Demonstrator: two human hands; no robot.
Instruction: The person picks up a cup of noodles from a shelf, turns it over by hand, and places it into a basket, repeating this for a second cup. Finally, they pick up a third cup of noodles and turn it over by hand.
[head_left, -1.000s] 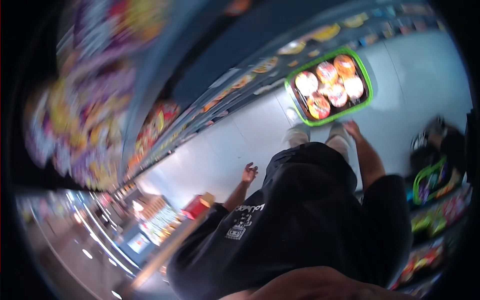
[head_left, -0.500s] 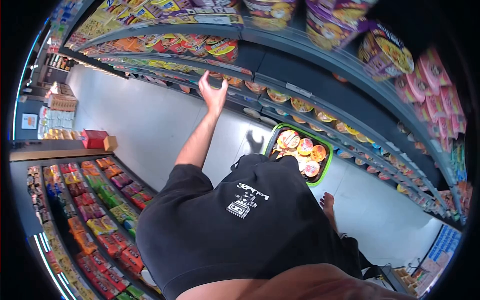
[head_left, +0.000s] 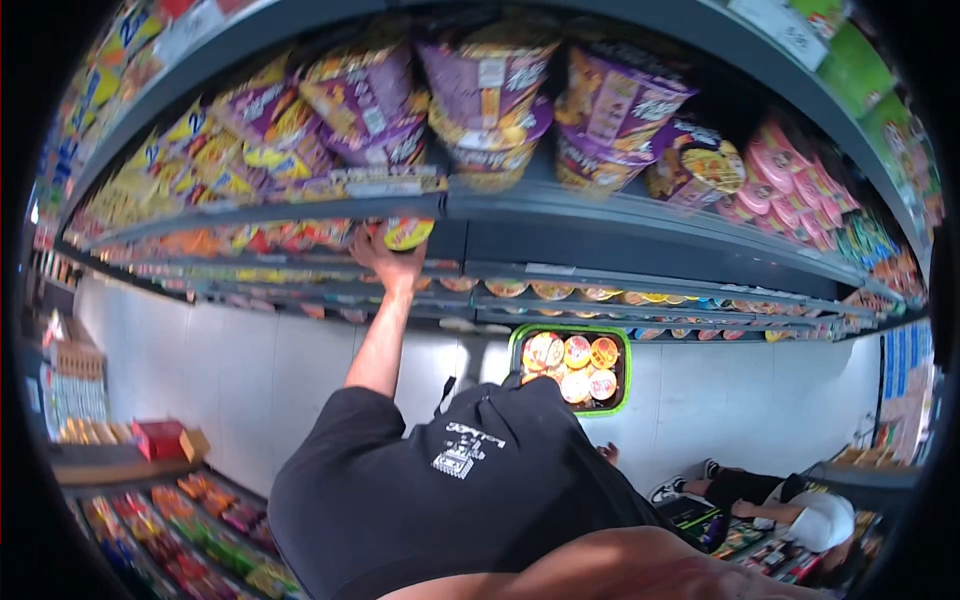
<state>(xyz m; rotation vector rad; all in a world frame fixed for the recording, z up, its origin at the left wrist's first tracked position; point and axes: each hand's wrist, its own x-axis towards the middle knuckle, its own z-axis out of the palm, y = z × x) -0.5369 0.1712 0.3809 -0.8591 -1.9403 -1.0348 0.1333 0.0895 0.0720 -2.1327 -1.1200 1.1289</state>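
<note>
My left hand [head_left: 388, 262] reaches up to a shelf, its fingers around a noodle cup with a yellow-green lid [head_left: 408, 234]. More red and orange cups [head_left: 315, 236] stand just left of it on the same shelf. My right hand [head_left: 608, 453] hangs low beside my body, partly hidden by the dark shirt; its finger pose is too small to make out. Between the shelf and my body, a black basket with a green rim [head_left: 625, 372] stands on the floor with several round-lidded cups [head_left: 577, 352] in it.
Purple noodle tubs [head_left: 485, 95] fill the shelf above, with pink packs [head_left: 785, 180] to the right. Lower shelves hold more cups [head_left: 553, 291]. Another person [head_left: 815, 522] is low at the bottom right. Snack racks [head_left: 165, 530] stand at the lower left, near a red box [head_left: 158, 440].
My view has turned and moved closer to the shelf. My left hand, open before, now grips a cup on the shelf. Another person has come into view at the lower right.
</note>
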